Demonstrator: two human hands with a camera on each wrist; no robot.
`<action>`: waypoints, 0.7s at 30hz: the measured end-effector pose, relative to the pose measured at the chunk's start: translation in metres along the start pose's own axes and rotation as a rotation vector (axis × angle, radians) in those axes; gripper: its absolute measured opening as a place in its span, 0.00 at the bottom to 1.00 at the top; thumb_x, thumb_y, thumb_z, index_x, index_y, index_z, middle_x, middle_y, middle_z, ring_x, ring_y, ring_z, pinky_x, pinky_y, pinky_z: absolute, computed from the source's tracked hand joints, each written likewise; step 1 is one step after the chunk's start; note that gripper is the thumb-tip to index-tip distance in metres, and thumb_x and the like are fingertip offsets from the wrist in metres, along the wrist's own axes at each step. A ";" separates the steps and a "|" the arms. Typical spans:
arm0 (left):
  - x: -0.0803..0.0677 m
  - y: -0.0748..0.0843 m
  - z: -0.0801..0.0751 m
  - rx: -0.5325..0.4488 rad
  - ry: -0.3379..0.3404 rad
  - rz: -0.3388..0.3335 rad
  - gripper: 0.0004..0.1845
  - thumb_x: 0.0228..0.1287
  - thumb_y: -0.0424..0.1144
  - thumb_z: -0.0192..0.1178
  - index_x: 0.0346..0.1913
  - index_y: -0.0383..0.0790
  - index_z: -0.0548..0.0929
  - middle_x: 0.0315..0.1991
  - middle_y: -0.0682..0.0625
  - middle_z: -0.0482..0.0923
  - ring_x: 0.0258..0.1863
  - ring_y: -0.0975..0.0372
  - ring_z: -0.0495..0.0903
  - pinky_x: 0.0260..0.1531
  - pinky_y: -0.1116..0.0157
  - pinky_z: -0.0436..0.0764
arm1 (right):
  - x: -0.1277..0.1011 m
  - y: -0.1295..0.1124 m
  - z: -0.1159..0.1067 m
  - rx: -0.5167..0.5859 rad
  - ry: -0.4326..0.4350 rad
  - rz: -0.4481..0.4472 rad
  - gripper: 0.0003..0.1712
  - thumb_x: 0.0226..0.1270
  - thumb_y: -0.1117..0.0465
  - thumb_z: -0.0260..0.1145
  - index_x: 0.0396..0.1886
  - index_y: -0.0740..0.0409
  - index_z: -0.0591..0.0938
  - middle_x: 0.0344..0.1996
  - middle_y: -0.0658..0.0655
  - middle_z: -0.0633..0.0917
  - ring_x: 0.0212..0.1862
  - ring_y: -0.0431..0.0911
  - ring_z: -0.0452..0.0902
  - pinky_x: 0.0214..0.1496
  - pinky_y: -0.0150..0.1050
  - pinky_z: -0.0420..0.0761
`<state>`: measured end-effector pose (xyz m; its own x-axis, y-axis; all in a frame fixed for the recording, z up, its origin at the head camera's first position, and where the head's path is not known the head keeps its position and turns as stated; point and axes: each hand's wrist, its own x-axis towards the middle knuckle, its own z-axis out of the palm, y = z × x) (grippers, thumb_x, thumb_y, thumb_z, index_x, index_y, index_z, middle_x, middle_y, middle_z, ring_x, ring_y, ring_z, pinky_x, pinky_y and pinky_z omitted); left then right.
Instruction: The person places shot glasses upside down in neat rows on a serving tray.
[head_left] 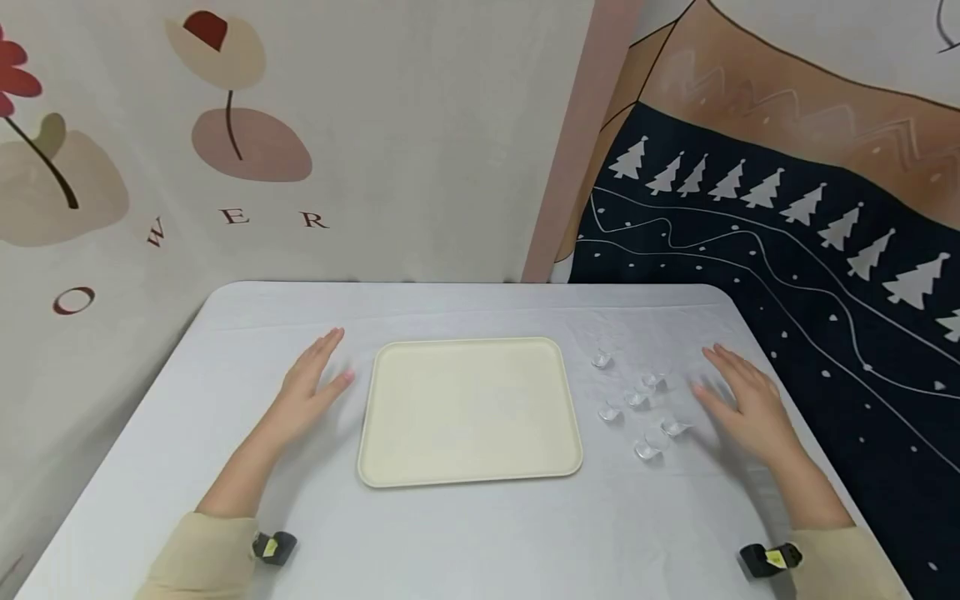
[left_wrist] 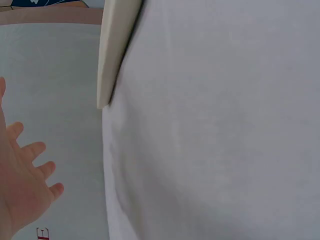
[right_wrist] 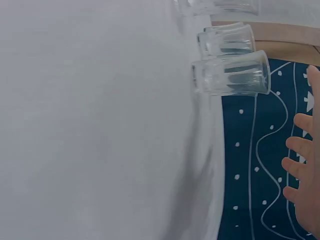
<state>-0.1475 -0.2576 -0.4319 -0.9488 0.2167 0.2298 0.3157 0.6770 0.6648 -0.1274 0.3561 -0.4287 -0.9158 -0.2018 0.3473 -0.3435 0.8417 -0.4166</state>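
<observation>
A cream rectangular tray (head_left: pixel 471 412) lies on the white-covered table between the two hands. To its right stand several small clear plastic cups (head_left: pixel 649 447), loosely grouped; in the right wrist view one cup (right_wrist: pixel 232 75) shows its wider rim and see-through wall. My left hand (head_left: pixel 307 396) hovers left of the tray with fingers extended, holding nothing; the left wrist view shows its fingers (left_wrist: pixel 34 150) spread apart. Beyond the cups on the right, my right hand (head_left: pixel 750 408) is held above the table, fingers extended and touching nothing.
The white cloth (head_left: pixel 480 542) covers the whole table, with its far edge close to a wall printed with flowers and letters. On the right hangs a dark blue panel (head_left: pixel 750 242) with white trees. A black wrist camera (head_left: pixel 274 547) sits at the left sleeve, another (head_left: pixel 770 559) at the right.
</observation>
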 end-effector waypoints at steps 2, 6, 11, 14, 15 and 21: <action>-0.001 -0.002 0.003 -0.037 -0.017 -0.006 0.35 0.72 0.44 0.54 0.75 0.41 0.52 0.73 0.35 0.50 0.70 0.37 0.46 0.61 0.32 0.46 | -0.005 0.001 0.002 0.033 0.012 -0.004 0.32 0.70 0.56 0.61 0.71 0.59 0.65 0.67 0.69 0.65 0.68 0.66 0.55 0.66 0.68 0.48; -0.003 -0.005 0.008 -0.088 -0.052 -0.057 0.35 0.73 0.46 0.52 0.76 0.43 0.51 0.74 0.35 0.48 0.70 0.37 0.45 0.62 0.33 0.47 | -0.012 0.002 0.007 0.086 0.027 -0.026 0.30 0.68 0.60 0.62 0.68 0.61 0.68 0.65 0.70 0.68 0.64 0.69 0.59 0.63 0.69 0.53; -0.005 -0.006 0.011 -0.140 -0.077 -0.115 0.34 0.73 0.46 0.51 0.76 0.46 0.51 0.74 0.39 0.48 0.71 0.40 0.45 0.63 0.34 0.47 | -0.021 0.003 0.012 0.148 -0.010 -0.029 0.29 0.68 0.63 0.62 0.68 0.61 0.69 0.64 0.70 0.69 0.63 0.71 0.60 0.64 0.68 0.54; -0.006 -0.009 0.013 -0.177 -0.098 -0.124 0.33 0.73 0.45 0.52 0.76 0.46 0.53 0.74 0.41 0.49 0.71 0.40 0.46 0.63 0.34 0.48 | -0.027 0.003 0.014 0.165 -0.035 -0.022 0.29 0.68 0.64 0.63 0.68 0.61 0.69 0.64 0.69 0.69 0.67 0.63 0.60 0.70 0.55 0.55; -0.007 -0.010 0.014 -0.188 -0.112 -0.129 0.33 0.73 0.45 0.52 0.76 0.46 0.53 0.75 0.41 0.49 0.71 0.40 0.46 0.63 0.33 0.48 | -0.029 0.003 0.014 0.167 -0.041 -0.019 0.29 0.67 0.64 0.63 0.68 0.60 0.69 0.64 0.69 0.69 0.68 0.58 0.59 0.71 0.50 0.55; -0.010 -0.017 0.020 -0.196 -0.185 -0.156 0.34 0.71 0.49 0.54 0.75 0.51 0.55 0.75 0.43 0.50 0.72 0.43 0.46 0.64 0.35 0.48 | -0.036 -0.002 0.017 0.212 -0.087 0.058 0.32 0.63 0.62 0.68 0.67 0.59 0.70 0.63 0.69 0.70 0.68 0.54 0.59 0.67 0.59 0.58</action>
<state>-0.1439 -0.2573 -0.4597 -0.9663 0.2573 -0.0069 0.1453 0.5672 0.8107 -0.0971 0.3533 -0.4546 -0.9466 -0.2068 0.2476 -0.3176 0.7312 -0.6037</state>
